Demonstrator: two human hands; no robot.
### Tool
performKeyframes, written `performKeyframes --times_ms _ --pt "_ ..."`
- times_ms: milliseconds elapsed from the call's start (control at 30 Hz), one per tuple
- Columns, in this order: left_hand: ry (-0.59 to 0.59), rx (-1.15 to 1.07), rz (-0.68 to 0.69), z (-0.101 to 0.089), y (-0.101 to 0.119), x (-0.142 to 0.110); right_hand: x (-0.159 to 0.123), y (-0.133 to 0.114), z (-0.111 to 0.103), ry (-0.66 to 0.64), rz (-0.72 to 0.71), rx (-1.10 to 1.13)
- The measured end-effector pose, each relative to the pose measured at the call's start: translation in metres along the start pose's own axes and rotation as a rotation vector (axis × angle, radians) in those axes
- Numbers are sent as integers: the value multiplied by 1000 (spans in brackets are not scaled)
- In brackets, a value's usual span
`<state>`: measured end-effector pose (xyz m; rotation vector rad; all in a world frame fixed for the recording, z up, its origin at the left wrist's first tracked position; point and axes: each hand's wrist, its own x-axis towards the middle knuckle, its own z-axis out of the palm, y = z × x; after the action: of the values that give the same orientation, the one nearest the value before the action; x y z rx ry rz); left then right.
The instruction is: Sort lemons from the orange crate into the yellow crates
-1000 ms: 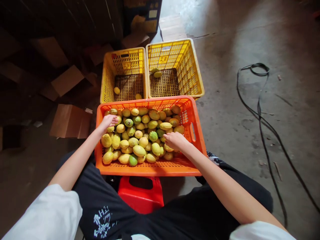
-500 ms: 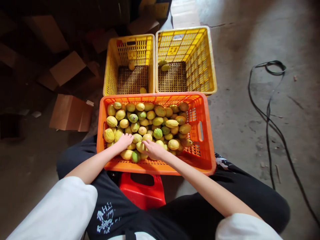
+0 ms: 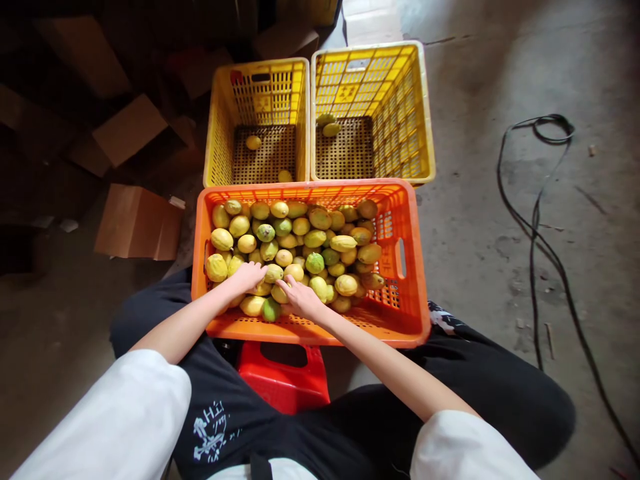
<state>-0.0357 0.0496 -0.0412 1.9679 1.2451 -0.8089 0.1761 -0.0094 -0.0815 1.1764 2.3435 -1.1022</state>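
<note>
An orange crate [image 3: 417,293] holds many yellow and green lemons [image 3: 343,243], and both hands reach into its near part. My left hand [image 3: 249,275] lies over the fruit with its fingers stretched forward, the tips against the left side of a yellow-green lemon [image 3: 273,273]. Just right of it, my right hand [image 3: 303,297] has its fingers apart, pointing left and touching a yellow lemon [image 3: 279,293]. Neither hand lifts a fruit. A green lemon [image 3: 271,310] sits near the front wall, between the hands. My palms hide some of the fruit beneath.
Two yellow crates stand behind the orange one: the left crate [image 3: 207,127] and the right crate [image 3: 429,127], each with two fruits visible inside. A red stool [image 3: 285,387] shows below. Cardboard boxes [image 3: 140,223] lie left; a black cable [image 3: 560,260] runs along the floor at right.
My right hand has shifted slightly left and up over the lemons. A lemon in the left yellow crate has moved left and toward me. The whole view has tilted slightly.
</note>
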Motion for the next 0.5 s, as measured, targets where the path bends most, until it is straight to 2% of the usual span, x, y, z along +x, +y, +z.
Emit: performKeyframes --times_ms 133,200,367,500 --pt "-27 12 -7 -15 1 -2 -1 11 3 40 26 152" --pt "-6 -41 -4 -25 3 -4 1 21 2 104 41 272" --pt "216 -248 -21 -45 11 -8 7 49 -23 372 -38 567" --pt "373 -547 -7 -53 12 -8 -5 59 -53 520 38 829"
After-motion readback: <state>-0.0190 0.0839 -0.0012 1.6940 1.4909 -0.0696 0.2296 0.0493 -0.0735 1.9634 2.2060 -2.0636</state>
